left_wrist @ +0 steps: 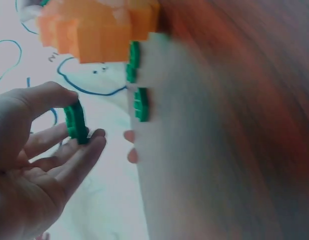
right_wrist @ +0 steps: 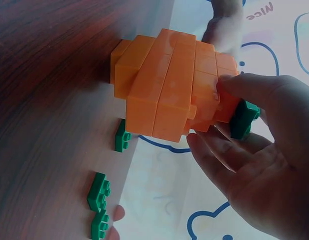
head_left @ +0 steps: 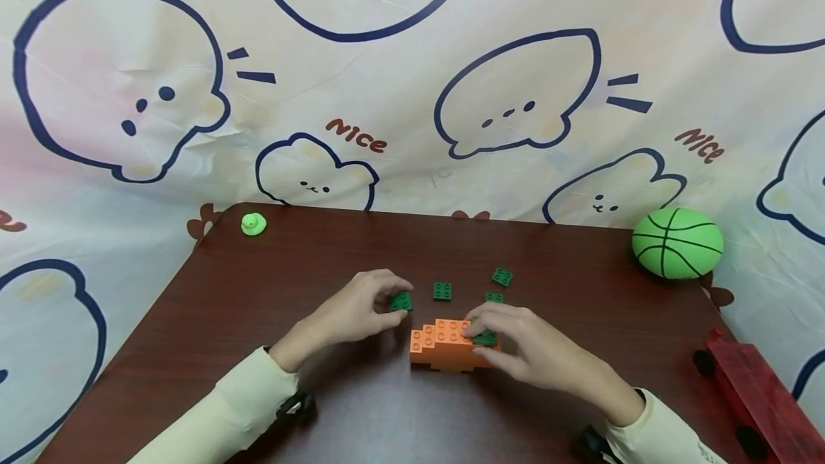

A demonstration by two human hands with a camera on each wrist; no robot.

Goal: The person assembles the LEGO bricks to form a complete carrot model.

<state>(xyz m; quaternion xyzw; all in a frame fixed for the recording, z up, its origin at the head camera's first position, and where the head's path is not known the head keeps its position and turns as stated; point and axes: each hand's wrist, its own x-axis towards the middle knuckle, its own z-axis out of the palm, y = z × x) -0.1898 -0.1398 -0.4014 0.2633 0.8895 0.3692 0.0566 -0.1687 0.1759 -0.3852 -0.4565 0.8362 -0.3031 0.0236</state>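
Observation:
My left hand [head_left: 351, 313] pinches a green toy brick [left_wrist: 76, 122] between thumb and fingers, left of the orange brick build [head_left: 451, 351]. That build is stepped at its left end, with studs showing on top. My right hand [head_left: 541, 353] grips its right end, the thumb on the near side and the fingers on the far side. A second green brick [right_wrist: 243, 121] sits on top of the build by the right hand's fingers, which partly cover it in the head view. Three loose green bricks [head_left: 442, 291] lie on the table behind the build.
The dark wooden table [head_left: 309, 235] has a small green duck [head_left: 253, 224] at its back left corner. A green ball [head_left: 678, 243] stands at the back right, and a red toy vehicle [head_left: 760, 399] at the right edge. A printed cloth [head_left: 412, 92] hangs behind.

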